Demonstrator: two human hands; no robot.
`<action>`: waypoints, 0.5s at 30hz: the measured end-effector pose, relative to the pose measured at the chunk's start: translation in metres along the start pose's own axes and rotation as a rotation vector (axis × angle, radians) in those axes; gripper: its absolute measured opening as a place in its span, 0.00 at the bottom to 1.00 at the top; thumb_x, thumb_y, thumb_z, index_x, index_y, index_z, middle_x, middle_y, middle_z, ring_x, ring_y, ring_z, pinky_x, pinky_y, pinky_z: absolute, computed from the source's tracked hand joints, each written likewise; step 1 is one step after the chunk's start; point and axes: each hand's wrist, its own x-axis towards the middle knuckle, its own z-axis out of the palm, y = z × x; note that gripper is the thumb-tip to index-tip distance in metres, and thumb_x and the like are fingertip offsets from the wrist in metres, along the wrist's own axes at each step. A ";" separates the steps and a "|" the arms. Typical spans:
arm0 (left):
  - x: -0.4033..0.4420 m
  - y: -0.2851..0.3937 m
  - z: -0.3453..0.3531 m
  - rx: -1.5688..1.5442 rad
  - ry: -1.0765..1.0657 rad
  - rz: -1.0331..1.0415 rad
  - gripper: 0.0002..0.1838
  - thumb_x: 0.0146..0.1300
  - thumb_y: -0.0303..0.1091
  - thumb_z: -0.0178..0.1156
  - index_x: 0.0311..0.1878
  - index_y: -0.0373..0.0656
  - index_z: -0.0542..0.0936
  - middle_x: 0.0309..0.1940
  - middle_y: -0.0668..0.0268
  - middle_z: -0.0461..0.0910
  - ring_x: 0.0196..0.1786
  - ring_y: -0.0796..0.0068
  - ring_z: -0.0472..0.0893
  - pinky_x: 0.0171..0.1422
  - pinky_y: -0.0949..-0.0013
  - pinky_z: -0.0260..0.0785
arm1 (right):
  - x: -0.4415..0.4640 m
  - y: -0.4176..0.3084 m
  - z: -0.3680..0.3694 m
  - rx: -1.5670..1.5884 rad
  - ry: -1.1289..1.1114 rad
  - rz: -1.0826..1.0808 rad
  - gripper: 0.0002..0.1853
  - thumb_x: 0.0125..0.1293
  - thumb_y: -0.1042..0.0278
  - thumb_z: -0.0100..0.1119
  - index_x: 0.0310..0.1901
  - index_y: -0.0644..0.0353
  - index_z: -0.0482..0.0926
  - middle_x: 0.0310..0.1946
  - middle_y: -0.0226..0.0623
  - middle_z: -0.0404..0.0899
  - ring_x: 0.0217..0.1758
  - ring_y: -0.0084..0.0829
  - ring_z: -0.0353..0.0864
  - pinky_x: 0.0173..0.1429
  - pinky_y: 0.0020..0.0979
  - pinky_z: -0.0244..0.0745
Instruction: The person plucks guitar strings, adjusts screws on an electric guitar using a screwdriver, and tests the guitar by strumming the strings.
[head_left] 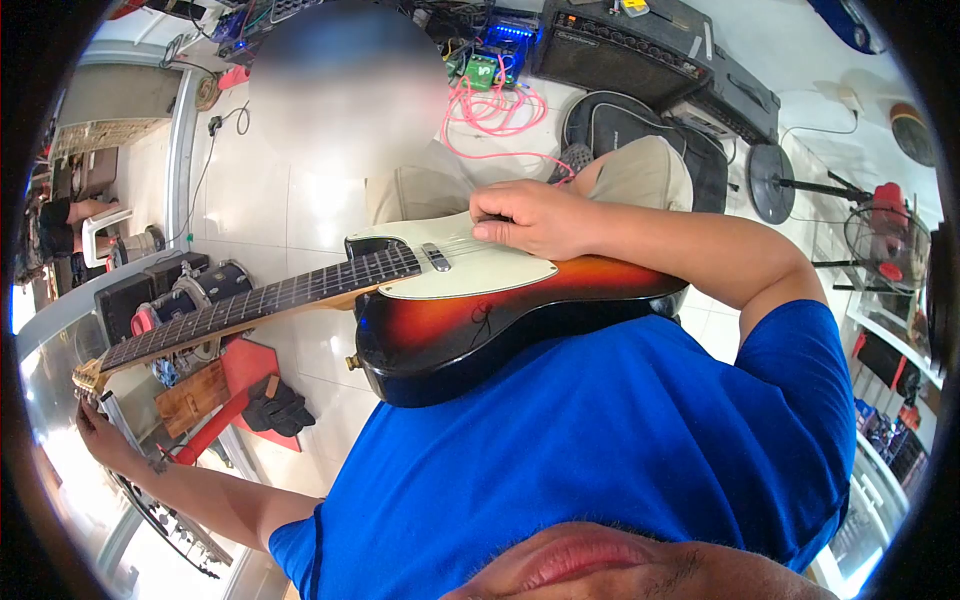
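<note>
A sunburst electric guitar [440, 345] with a cream pickguard lies across my lap, its neck [250, 304] pointing to the left. My left hand [97, 430] is at the headstock [88, 378], with its fingertips closed around a tuning peg. Over the strings near the bridge rests my right hand [525, 218], fingers curled and thumb pressed in. Whatever is between its fingertips is hidden. Beside that hand, a metal pickup [435, 257] shows in the pickguard.
Black amplifiers [615, 55] stand at the upper right, beside a black bag [705, 160]. A pink cable [495, 110] runs from a green pedal [480, 70] towards my legs. At the left are drums [220, 282] and a red stand [250, 375]. A fan [888, 245] stands far right.
</note>
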 end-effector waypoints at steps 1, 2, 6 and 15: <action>-0.002 0.004 -0.001 -0.007 -0.002 -0.005 0.24 0.80 0.50 0.54 0.65 0.41 0.82 0.55 0.59 0.88 0.57 0.67 0.86 0.57 0.66 0.76 | 0.001 0.001 -0.001 -0.029 -0.011 0.030 0.13 0.80 0.60 0.54 0.45 0.63 0.73 0.35 0.50 0.78 0.41 0.51 0.79 0.46 0.46 0.72; -0.004 0.009 -0.002 -0.014 -0.004 -0.011 0.24 0.81 0.51 0.54 0.65 0.41 0.82 0.55 0.59 0.88 0.57 0.67 0.86 0.57 0.66 0.76 | 0.001 0.002 -0.002 -0.057 -0.021 0.060 0.12 0.80 0.60 0.54 0.44 0.63 0.73 0.35 0.50 0.78 0.41 0.51 0.79 0.46 0.47 0.72; -0.006 0.020 -0.005 0.060 -0.015 -0.013 0.24 0.81 0.51 0.53 0.65 0.42 0.82 0.55 0.60 0.88 0.57 0.67 0.86 0.58 0.66 0.75 | 0.000 -0.004 -0.003 -0.047 0.002 0.088 0.12 0.79 0.61 0.55 0.44 0.63 0.73 0.34 0.50 0.78 0.41 0.52 0.80 0.45 0.47 0.72; -0.004 0.010 -0.001 -0.036 -0.009 -0.004 0.23 0.81 0.49 0.54 0.66 0.41 0.81 0.56 0.58 0.87 0.58 0.67 0.86 0.60 0.66 0.75 | -0.001 -0.003 -0.003 0.001 0.011 0.056 0.13 0.79 0.59 0.55 0.44 0.63 0.74 0.35 0.50 0.79 0.41 0.52 0.80 0.45 0.48 0.72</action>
